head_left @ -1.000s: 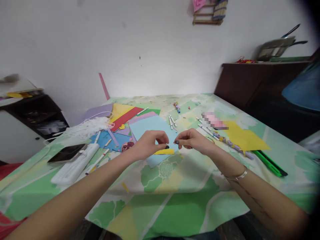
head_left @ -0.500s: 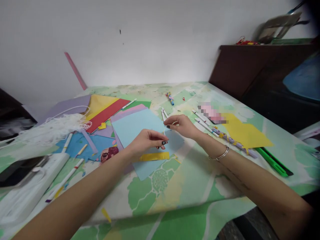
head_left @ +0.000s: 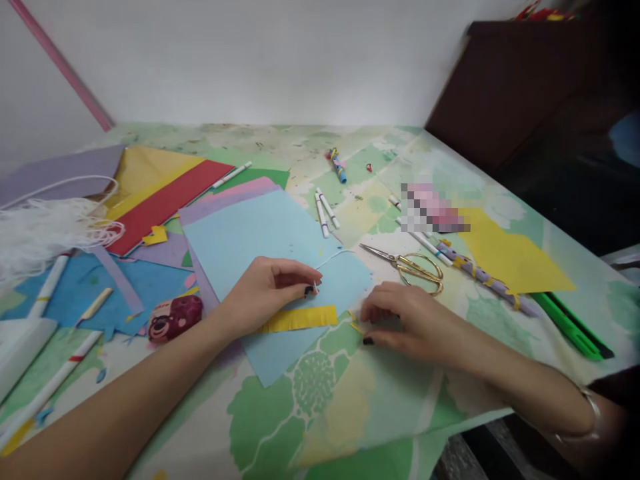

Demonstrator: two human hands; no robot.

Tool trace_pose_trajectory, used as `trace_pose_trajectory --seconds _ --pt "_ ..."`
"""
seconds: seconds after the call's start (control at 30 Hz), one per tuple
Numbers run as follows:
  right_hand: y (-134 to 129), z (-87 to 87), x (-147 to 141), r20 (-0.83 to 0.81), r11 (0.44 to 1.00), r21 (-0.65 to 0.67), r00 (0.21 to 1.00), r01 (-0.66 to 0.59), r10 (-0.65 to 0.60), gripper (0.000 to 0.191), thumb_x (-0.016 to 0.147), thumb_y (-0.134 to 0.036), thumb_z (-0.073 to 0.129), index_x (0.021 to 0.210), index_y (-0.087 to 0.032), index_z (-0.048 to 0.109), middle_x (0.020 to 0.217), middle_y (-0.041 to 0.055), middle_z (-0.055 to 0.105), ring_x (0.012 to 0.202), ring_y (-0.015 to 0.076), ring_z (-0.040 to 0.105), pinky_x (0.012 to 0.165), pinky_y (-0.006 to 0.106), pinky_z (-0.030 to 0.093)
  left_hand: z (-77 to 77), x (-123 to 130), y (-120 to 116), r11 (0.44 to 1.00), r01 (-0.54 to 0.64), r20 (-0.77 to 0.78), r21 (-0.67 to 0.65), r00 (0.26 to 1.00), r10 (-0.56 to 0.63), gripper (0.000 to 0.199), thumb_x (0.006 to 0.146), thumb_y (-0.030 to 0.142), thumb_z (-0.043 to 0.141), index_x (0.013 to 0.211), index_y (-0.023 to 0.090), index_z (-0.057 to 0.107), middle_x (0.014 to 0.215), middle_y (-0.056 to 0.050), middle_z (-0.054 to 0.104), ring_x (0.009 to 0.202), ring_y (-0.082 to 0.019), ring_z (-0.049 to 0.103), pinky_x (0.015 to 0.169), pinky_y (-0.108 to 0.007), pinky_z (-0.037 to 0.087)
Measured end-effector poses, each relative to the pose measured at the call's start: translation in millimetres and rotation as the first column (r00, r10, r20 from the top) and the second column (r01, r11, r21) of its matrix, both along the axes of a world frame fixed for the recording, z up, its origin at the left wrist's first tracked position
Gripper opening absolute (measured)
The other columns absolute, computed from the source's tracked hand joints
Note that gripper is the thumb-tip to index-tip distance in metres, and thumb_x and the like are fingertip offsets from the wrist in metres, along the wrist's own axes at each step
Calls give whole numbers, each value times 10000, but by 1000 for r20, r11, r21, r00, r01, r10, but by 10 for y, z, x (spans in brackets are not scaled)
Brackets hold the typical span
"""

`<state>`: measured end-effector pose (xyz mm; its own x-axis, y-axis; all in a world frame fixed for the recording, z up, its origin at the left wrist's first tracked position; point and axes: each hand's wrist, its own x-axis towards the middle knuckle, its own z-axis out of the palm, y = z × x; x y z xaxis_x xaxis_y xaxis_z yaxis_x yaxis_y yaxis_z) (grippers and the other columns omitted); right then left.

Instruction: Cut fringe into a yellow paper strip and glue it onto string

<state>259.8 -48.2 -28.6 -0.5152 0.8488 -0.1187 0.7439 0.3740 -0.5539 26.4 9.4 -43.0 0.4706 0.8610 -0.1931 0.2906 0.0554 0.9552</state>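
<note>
Pinched a white string [head_left: 334,257] between the thumb and fingertips of the left hand [head_left: 273,290], over the light blue paper [head_left: 235,240] and beside the yellow strip [head_left: 305,319], with one end reaching close to the tip of the gold-handled scissors [head_left: 417,268]. Had the right hand [head_left: 403,323] loose, with half-curled fingers parted from the thumb, just in front of the scissors and near a small yellow scrap [head_left: 353,323]; could not tell about contact with the scrap.
</note>
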Motion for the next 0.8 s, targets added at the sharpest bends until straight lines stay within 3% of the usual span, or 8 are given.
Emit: trace_pose_trajectory --seconds 0.1,0.2,0.37,0.5,0.7,0.8 --pt "-59 -88 -83 21 1000 4 999 27 -28 17 783 -158 588 793 -169 578 790 32 597 763 162 512 678 271 388 3 -19 -6 997 38 -73 62 997 -33 158 722 181 615 849 169 707 841 -29 730 790 -163 668 767 -283 532" --pt "-48 -95 -106 24 1000 -27 1000 -10 11 74 797 -121 542 741 -168 549 748 25 575 734 156 494 655 265 370 -5 -33 -4 975 74 -185 208 982 -35 171 749 197 584 860 185 713 869 -30 734 788 -172 668 754 -296 532" --pt "15 -21 -42 -154 990 -130 985 54 -74 53 812 -126 525 798 -176 539 732 -1 566 648 122 487 584 237 365 26 -48 -57 809 88 -313 582 942 123 182 777 168 552 830 206 722 1022 -56 700 829 -173 651 726 -284 510" --pt "32 6 -54 -437 962 -262 880 75 -187 57 867 -208 495 831 -179 528 763 9 578 690 123 539 613 233 430 102 3 -180 723 73 -262 687 953 153 164 792 174 563 814 214 721 1049 -65 652 649 -107 588 630 -254 487" --pt "73 -16 -97 -564 952 -260 774 163 -287 53 818 -217 587 803 -168 573 676 0 592 621 112 568 594 232 473 115 80 -307 789 74 -178 610 983 46 141 810 200 569 859 229 698 913 -34 649 585 -87 530 565 -230 450" --pt "78 -14 -106 -609 932 -335 722 142 -329 48 802 -213 610 808 -168 596 681 4 618 625 116 593 602 239 497 95 114 -329 829 69 -167 555 986 29 127 804 228 588 880 228 689 887 -26 650 563 -83 515 544 -226 434"
